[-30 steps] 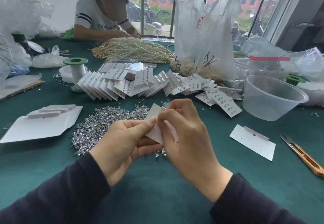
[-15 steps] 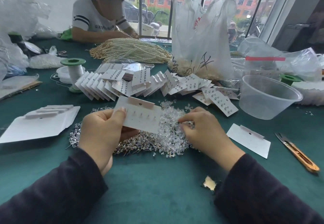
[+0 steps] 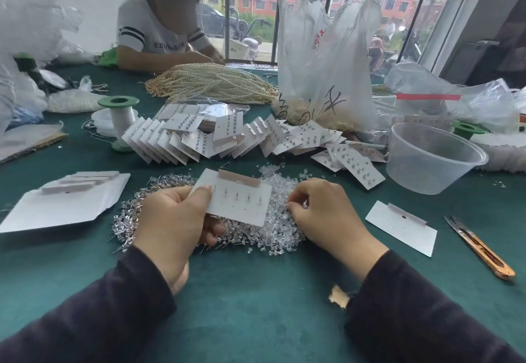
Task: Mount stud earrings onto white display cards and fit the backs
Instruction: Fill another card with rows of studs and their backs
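Left hand (image 3: 170,220) grip pinches white card (image 3: 237,196) by left edge, back side up, five bare posts poking through. Right hand (image 3: 318,209) grip closes on clear backs (image 3: 273,220) heaped just right of card. Studs mounted; backs not yet fitted. Many finished cards (image 3: 199,138) fanned beyond on worktop (image 3: 256,291).

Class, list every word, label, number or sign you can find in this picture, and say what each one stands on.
Tall translucent plastic bag: large black handwritten marks, plus red print near its top; neither reads clearly.
White striped-sleeve T-shirt of the person opposite: one dark printed line, too blurred to read.
White display cards: no text.
Nothing can be quoted with confidence.
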Demonstrator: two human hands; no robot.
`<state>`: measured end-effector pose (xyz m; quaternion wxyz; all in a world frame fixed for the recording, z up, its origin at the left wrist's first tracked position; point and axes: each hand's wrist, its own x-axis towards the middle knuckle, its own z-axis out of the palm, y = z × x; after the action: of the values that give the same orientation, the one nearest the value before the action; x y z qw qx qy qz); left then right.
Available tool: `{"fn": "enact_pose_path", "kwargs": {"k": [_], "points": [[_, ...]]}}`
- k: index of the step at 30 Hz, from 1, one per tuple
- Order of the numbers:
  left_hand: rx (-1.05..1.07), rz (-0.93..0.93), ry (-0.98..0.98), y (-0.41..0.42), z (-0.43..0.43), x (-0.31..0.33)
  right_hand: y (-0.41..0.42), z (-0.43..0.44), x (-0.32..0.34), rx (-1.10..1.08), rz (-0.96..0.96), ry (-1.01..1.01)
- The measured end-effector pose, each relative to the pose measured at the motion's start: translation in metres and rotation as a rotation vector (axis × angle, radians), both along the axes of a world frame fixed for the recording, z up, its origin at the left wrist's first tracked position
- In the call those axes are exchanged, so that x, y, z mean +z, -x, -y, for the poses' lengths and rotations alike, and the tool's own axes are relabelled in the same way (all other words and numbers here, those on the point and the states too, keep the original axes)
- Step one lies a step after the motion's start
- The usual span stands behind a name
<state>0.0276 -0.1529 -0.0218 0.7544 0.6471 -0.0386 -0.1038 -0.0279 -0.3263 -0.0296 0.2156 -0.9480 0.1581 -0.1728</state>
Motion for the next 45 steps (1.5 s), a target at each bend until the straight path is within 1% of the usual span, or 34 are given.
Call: {"fn": "enact_pose_path", "kwargs": {"k": [4, 8, 12, 14, 16, 20, 22, 23, 26, 31, 37, 41, 45], "points": [[-0.039, -0.007, 0.006, 0.007, 0.003, -0.001, -0.001, -0.001, 0.000, 0.004, 0.042, -0.045], [-0.079, -0.036, 0.012, 0.012, 0.005, -0.004, -0.002, 0.003, 0.001, -0.013, 0.171, -0.094], [-0.095, -0.032, -0.013, 0.018, 0.009, -0.011, 0.000, 0.006, 0.003, -0.049, 0.234, -0.238], [-0.104, 0.016, -0.056, 0.020, 0.011, -0.014, 0.000, 0.006, 0.005, -0.056, 0.249, -0.386], [-0.115, 0.049, -0.085, 0.020, 0.012, -0.016, 0.002, 0.004, 0.008, -0.051, 0.272, -0.610], [-0.118, 0.045, -0.087, 0.018, 0.011, -0.016, 0.009, -0.002, 0.018, -0.020, 0.295, -0.962], [-0.120, 0.042, -0.088, 0.018, 0.012, -0.016, 0.011, -0.004, 0.022, 0.013, 0.291, -1.083], [-0.121, 0.041, -0.089, 0.018, 0.012, -0.016, 0.012, -0.005, 0.024, 0.037, 0.282, -1.107], [-0.124, 0.043, -0.098, 0.018, 0.012, -0.016, 0.015, -0.012, 0.025, 0.106, 0.286, -1.063], [-0.131, 0.059, -0.108, 0.018, 0.012, -0.016, 0.015, -0.031, 0.019, 0.158, 0.328, -0.716], [-0.129, 0.081, -0.119, 0.018, 0.013, -0.016, 0.014, -0.050, 0.010, 0.220, 0.357, -0.463], [-0.116, 0.098, -0.124, 0.018, 0.013, -0.017, 0.011, -0.052, 0.005, 0.186, 0.381, -0.394], [-0.107, 0.104, -0.126, 0.018, 0.013, -0.019, 0.009, -0.053, 0.002, 0.200, 0.360, -0.422]]}}
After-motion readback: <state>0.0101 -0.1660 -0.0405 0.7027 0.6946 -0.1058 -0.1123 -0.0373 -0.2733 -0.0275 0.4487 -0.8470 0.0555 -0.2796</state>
